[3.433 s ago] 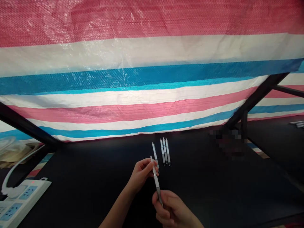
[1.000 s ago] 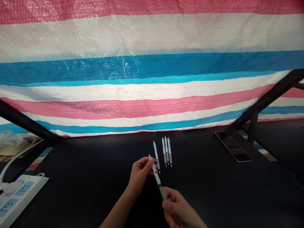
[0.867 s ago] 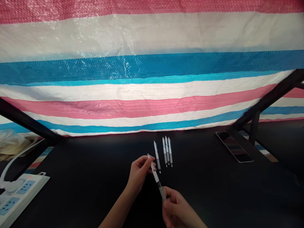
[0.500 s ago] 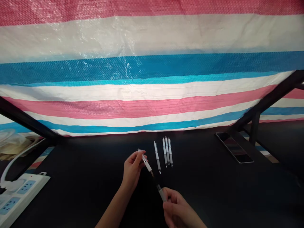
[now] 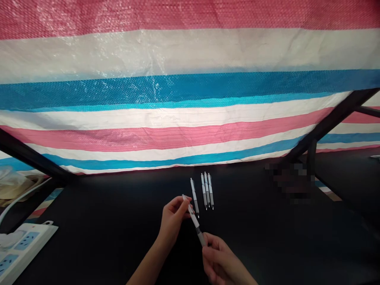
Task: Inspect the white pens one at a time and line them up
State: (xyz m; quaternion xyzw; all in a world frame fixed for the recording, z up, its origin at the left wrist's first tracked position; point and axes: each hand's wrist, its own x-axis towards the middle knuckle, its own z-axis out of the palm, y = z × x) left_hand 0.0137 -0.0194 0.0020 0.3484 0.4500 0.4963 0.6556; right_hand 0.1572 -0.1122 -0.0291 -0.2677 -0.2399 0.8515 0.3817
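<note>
My left hand (image 5: pixel 175 217) pinches the white upper barrel (image 5: pixel 193 218) of a pen near its clip end. The grey grip part (image 5: pixel 201 238) of that pen is held between the fingers of my right hand (image 5: pixel 218 255). The two parts now meet or nearly meet, with a short dark or clear section between them. Just beyond my left hand lies a white and grey pen (image 5: pixel 194 198) on the black table. Several similar pens (image 5: pixel 207 191) lie side by side to its right, tips toward me.
A white power strip (image 5: pixel 32 245) with a plugged-in cord sits at the left. Black frame bars (image 5: pixel 323 122) slope up at both sides, and a striped sheet (image 5: pixel 178 138) hangs behind the black table (image 5: pixel 103 221). A pixelated patch covers the table's back right.
My left hand has moved right and toward me, bringing the white barrel to the grey grip part, so the gap between them has closed up. The view has shifted slightly.
</note>
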